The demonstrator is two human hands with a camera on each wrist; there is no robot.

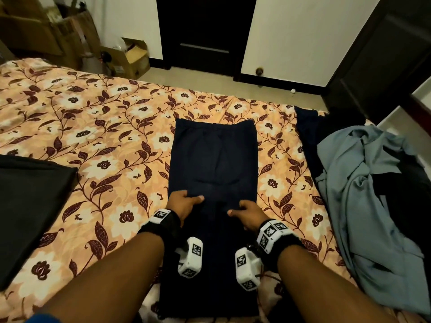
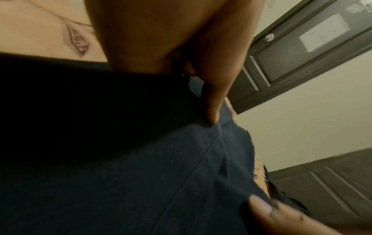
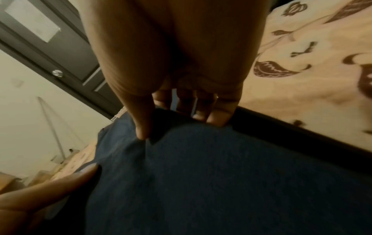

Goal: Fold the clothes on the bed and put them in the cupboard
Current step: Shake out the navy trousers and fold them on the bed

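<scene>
On the flowery peach bed sheet (image 1: 98, 127), gripping the long dark blue trousers (image 1: 213, 157) at the middle with left hand (image 1: 184, 202) and right hand (image 1: 248, 213), fingers curled round cloth, probably to fold them.

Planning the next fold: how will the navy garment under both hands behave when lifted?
Probably floppy: the navy garment lies flat and puckers at the left hand and the right hand. Likely light, so unheld parts would sag.
</scene>
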